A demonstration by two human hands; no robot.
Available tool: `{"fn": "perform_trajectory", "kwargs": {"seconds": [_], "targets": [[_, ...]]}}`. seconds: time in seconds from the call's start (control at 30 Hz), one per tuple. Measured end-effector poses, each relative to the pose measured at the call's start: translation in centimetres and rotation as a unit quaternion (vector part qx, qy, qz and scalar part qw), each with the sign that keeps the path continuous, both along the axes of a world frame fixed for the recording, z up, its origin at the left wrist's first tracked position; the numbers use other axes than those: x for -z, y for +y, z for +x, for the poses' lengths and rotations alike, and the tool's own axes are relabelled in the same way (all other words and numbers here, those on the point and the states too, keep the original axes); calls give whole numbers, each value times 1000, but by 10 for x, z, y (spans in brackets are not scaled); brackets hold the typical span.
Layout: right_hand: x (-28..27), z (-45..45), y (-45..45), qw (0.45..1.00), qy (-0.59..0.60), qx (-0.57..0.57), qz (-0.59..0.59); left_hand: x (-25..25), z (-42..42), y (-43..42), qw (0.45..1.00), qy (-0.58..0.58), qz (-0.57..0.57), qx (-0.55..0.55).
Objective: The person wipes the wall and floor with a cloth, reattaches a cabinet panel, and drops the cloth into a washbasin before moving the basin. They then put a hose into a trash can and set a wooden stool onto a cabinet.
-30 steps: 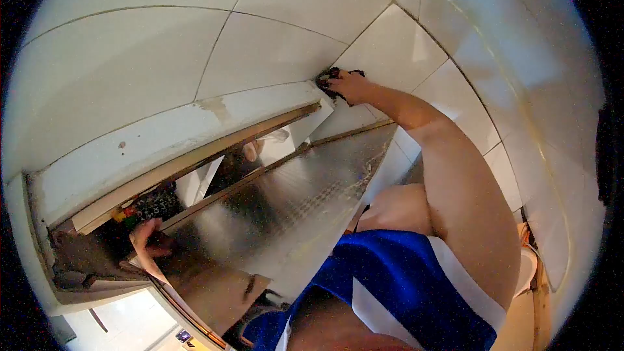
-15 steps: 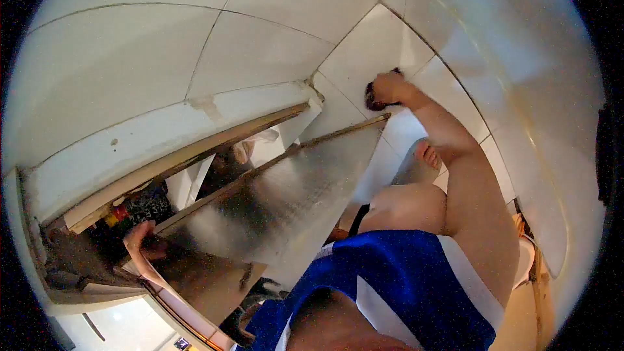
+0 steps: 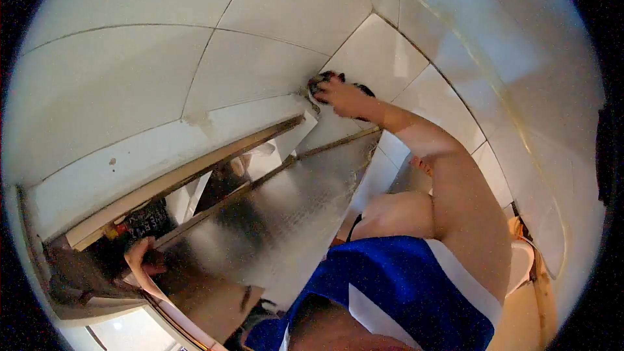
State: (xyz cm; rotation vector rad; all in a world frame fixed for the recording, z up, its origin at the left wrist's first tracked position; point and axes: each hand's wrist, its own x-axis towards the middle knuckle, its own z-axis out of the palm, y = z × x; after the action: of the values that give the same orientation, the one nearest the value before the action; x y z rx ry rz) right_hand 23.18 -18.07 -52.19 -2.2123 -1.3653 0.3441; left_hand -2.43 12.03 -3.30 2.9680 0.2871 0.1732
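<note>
A person's right hand point(image 3: 348, 99) presses a bunched dark cloth point(image 3: 317, 82) into a tiled corner, just beyond the end of a pale ledge point(image 3: 140, 146); its fingers are bent down and clamped on the cloth; the left hand point(image 3: 138, 261) curls at the far-left end of a shiny panel point(image 3: 260, 221) (how tightly those fingers close, one cannot tell). The step in hand looks like wiping the corner; the next move, by the same judgement, calls for firm pressure on the cloth and a steady left hand. Large off-white wall tiles point(image 3: 266, 58) with dark joints rise behind the ledge, which bears brownish stains; below it a wooden strip point(image 3: 188, 172) edges an open space, where a dark patterned package point(image 3: 148, 219) sits; bare toes point(image 3: 421, 166) show beyond the knee, above a blue-and-white garment point(image 3: 396, 273).
</note>
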Motion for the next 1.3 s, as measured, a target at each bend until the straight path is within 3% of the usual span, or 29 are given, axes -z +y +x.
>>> {"fn": "perform_trajectory", "kwargs": {"seconds": [0.07, 0.1, 0.13, 0.23, 0.27, 0.33, 0.47, 0.57, 0.67, 0.7, 0.83, 0.9, 0.97, 1.0, 1.07, 1.13, 1.17, 1.23, 1.3], "targets": [[30, -13, 22, 996, -53, -51, -55, -5, 22, -39, 993, 65, 0, 98], [36, -11, 25, 996, -55, -47, -55, 36, 4, -63, 982, -186, 24, -35], [39, -9, 26, 994, -80, -41, -65, 37, 14, -69, 981, -188, 23, -30], [49, -18, 28, 991, -115, 5, -69, 19, 47, -85, 983, -101, 24, 153], [53, -16, 28, 988, -133, 40, -61, 24, 47, -91, 982, -103, 22, 155], [39, -6, 18, 987, -115, 73, -81, 29, 43, -97, 987, -133, 75, 56], [47, 11, -3, 970, -82, 198, -111, 27, 33, -79, 988, -120, 52, 77], [45, 39, -30, 913, -94, 372, -141, 34, 26, -72, 987, -158, 30, 24], [112, 57, -76, 893, -158, 373, -194, 32, 23, -70, 983, -183, 21, -8], [15, 47, -88, 868, 30, 435, -237, 33, 23, -70, 983, -181, 25, 5], [47, -8, -145, 864, -7, 450, -227, 38, 24, -73, 984, -165, 32, 60], [66, -40, -175, 879, -58, 400, -251, 39, 29, -76, 985, -165, 43, 39], [4, -62, -191, 851, 98, 425, -291, 40, 35, -84, 985, -164, 53, 18], [31, -87, -209, 851, 23, 443, -281, 42, 36, -91, 984, -178, 24, 14], [29, -116, -237, 852, -19, 439, -285, 44, 42, -107, 980, -199, -6, 13], [22, -132, -243, 799, 67, 528, -278, 42, 48, -118, 977, -190, -6, -96], [23, -124, -241, 809, 73, 523, -257, 44, 47, -112, 980, -193, 19, -37], [-8, -96, -212, 812, 110, 535, -208, 37, 24, -77, 988, -146, 34, -31], [-37, -52, -172, 847, 73, 514, -115, 36, 20, -68, 993, -104, 46, -29]]}}
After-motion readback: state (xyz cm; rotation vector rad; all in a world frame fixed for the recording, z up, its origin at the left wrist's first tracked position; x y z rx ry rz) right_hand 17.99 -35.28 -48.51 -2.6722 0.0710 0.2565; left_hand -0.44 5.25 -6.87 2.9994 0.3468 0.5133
